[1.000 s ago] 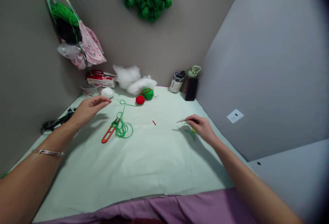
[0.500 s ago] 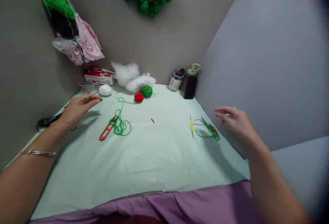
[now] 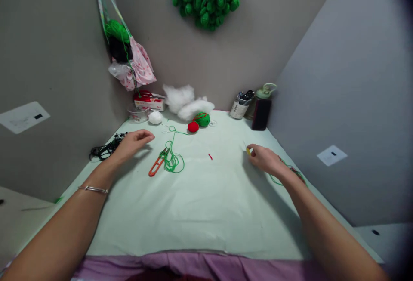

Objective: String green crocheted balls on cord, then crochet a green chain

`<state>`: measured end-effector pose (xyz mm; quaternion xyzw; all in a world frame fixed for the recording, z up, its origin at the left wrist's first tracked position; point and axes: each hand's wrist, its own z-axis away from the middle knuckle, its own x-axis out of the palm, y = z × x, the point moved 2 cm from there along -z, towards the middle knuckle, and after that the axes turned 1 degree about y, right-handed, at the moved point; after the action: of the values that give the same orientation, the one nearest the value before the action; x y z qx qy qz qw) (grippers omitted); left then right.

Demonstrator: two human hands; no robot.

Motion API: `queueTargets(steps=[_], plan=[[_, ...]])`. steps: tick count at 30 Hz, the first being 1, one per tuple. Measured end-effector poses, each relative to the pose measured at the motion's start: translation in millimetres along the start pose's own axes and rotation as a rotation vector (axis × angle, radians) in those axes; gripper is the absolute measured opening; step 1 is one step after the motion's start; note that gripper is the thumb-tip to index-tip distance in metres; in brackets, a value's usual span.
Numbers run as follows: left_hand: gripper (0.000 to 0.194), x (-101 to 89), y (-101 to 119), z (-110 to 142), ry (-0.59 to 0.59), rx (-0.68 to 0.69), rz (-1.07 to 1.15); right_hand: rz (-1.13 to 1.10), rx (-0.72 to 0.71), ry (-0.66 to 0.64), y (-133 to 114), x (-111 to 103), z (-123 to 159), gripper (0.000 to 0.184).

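My right hand (image 3: 263,158) is closed around a crochet hook (image 3: 248,151) with a yellow handle, its thin metal tip pointing away over the cloth. Under and behind that wrist lies a small tangle of green and red yarn (image 3: 277,180), partly covered by my forearm. My left hand (image 3: 137,141) hovers above the left side of the table, fingers loosely extended and holding nothing. Nearest to it are orange thread snips (image 3: 156,165) and loose loops of green yarn (image 3: 174,162) lying over their blades. A short red yarn scrap (image 3: 210,156) rests mid-table.
Along the back are a red yarn ball (image 3: 193,127), a green ball (image 3: 203,120), white stuffing (image 3: 180,100), a white ball (image 3: 155,117), a pen cup (image 3: 238,108) and a dark phone (image 3: 261,115) against a bottle. Black cords (image 3: 105,149) lie left. A bag (image 3: 142,63) hangs above.
My right hand has moved left and down and taken hold of the crochet hook, which lay on the cloth before. The camera view has shifted; my left hand stays near the snips.
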<state>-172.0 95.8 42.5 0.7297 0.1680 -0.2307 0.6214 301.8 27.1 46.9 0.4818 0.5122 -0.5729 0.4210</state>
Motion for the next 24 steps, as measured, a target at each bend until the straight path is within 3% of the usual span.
queueTargets(steps=[4, 7, 11, 14, 17, 21, 24], plan=[[0.037, 11.4, 3.7, 17.5, -0.288, -0.055, -0.355, -0.465, -0.114, -0.057, -38.6, -8.6, -5.2, 0.019], [0.039, 20.9, 9.9, 35.1, -0.388, -0.124, -0.562, -0.758, -0.163, -0.146, -77.6, -5.4, -1.6, 0.007], [0.031, 31.6, 17.9, 47.7, -0.422, -0.090, -0.636, -0.825, -0.304, -0.368, -135.1, 13.0, 6.5, 0.006], [0.034, 35.3, 17.5, 47.2, -0.453, -0.082, -0.629, -0.652, -0.398, -0.263, -173.0, 30.0, 8.7, 0.002], [0.036, 35.2, 16.5, 43.1, -0.463, -0.080, -0.612, -0.357, -0.388, -0.205, -199.4, 50.0, 8.6, 0.013], [0.038, 23.3, 20.1, 39.5, -0.488, -0.094, -0.588, -0.150, -0.474, -0.120, -203.2, 58.2, 3.1, 0.015], [0.044, 1.5, 23.9, 39.5, -0.470, -0.092, -0.556, -0.287, -0.362, -0.094, -169.8, 43.7, -8.5, 0.009]])
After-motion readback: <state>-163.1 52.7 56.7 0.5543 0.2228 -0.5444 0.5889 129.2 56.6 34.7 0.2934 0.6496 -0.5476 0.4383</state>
